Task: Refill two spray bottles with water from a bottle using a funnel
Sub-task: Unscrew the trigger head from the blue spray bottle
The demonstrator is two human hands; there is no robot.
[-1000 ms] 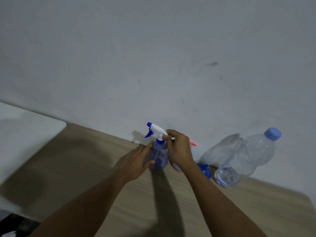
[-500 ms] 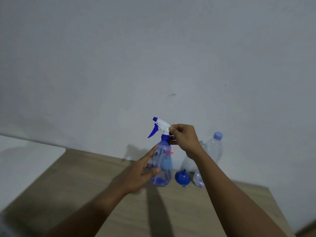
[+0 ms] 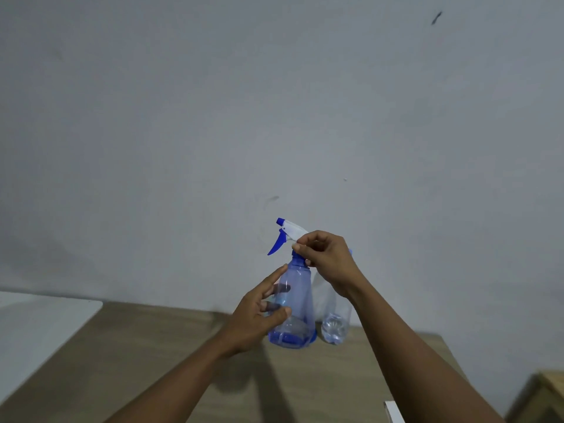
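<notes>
Fingertips (image 3: 306, 238) of the right hand (image 3: 329, 258) are curled in and pinch the back of the white spray head (image 3: 292, 227), just above the blue collar on the neck of the blue spray bottle (image 3: 297, 296). The blue trigger (image 3: 276, 244) hangs from the head on the side away from that hand. The left hand (image 3: 256, 319) wraps the bottle's lower body from the left. Its thumb lies across the front near the base and its index finger reaches up toward the shoulder. The other fingers show dimly through the tinted plastic behind. The blue spray bottle stands upright with its base on the wooden table (image 3: 146, 355), close to the wall (image 3: 213, 132). Just behind it to the right stands a clear water bottle (image 3: 335, 323), its upper part hidden by the right wrist. Well off to the spray bottle's left, a white surface (image 3: 39, 319) adjoins the table.
</notes>
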